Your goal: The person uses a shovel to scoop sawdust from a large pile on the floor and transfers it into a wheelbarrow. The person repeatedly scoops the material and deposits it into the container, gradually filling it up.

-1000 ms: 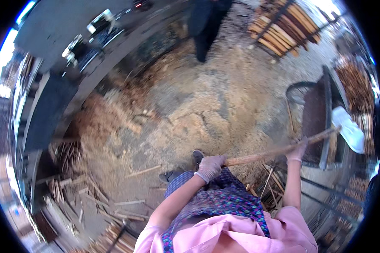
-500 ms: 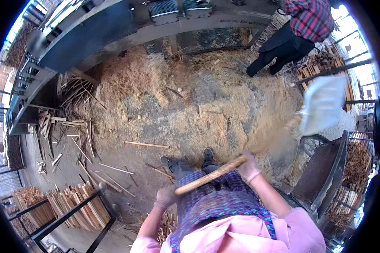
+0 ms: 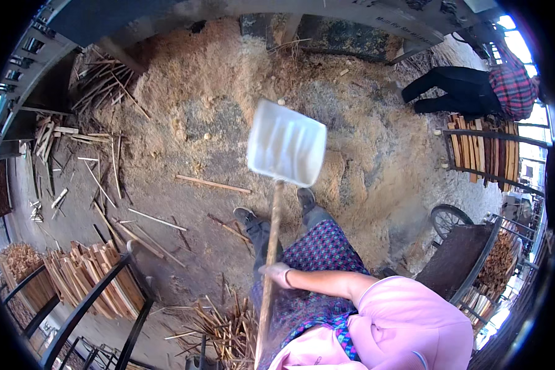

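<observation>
My right hand point(image 3: 276, 272), in a pale glove, grips the wooden handle point(image 3: 271, 246) of a shovel about halfway along. The shovel's white plastic blade point(image 3: 286, 143) is raised in front of me over a large sawdust pile point(image 3: 351, 142). It looks empty. The handle runs down past my patterned skirt point(image 3: 327, 246) toward the lower edge of the picture. My left hand is not visible; the handle's lower end is hidden by my pink top point(image 3: 407, 327). My two dark shoes point(image 3: 246, 217) stand at the edge of the sawdust.
Another person point(image 3: 475, 89) in a plaid shirt bends over at the upper right beside stacked slats point(image 3: 475, 148). A dark wheeled cart point(image 3: 462, 253) stands at my right. Loose wood strips point(image 3: 105, 92), a slat stack point(image 3: 86, 277) and a black metal rack point(image 3: 98, 296) lie left.
The view has swung left with the shovel. The white blade came from my right side to straight ahead, over the sawdust. The handle now points away from me instead of crossing my body.
</observation>
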`<state>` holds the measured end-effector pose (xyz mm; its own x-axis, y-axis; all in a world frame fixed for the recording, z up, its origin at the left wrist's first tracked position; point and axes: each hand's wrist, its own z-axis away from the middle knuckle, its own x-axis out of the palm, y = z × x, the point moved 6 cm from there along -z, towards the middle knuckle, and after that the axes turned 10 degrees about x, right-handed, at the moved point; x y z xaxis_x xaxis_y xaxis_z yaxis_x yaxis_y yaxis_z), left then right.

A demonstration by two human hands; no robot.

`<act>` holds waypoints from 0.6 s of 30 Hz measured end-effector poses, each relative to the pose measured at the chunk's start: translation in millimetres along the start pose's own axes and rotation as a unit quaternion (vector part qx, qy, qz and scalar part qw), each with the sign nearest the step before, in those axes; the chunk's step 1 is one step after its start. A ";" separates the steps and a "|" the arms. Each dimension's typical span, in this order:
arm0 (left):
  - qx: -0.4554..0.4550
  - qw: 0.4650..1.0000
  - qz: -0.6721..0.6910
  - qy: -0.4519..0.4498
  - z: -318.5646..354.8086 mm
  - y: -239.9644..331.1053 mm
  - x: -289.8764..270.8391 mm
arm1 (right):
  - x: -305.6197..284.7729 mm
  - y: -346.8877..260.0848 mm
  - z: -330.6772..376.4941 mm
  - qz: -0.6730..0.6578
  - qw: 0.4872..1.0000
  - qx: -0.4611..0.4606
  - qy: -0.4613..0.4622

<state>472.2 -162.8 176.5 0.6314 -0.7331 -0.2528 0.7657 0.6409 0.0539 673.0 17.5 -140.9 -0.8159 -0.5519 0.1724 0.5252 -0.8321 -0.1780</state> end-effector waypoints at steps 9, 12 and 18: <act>-0.023 0.994 0.089 0.058 -39.9 93.1 -0.9 | -49.2 -25.4 -12.2 0.083 0.992 0.094 -0.024; 0.031 0.982 0.137 0.124 -110.0 168.7 1.3 | -155.3 -102.4 -63.5 -0.153 0.979 0.131 0.030; 0.120 0.985 0.082 0.097 -260.6 270.6 47.6 | -340.1 -152.2 -167.7 0.018 0.991 0.062 0.113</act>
<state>677.5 35.1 -72.7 0.7320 -0.5517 -0.3997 0.6765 0.6582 0.3303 830.1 341.1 -334.9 -0.8220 -0.5666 -0.0567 0.5692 -0.8202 -0.0568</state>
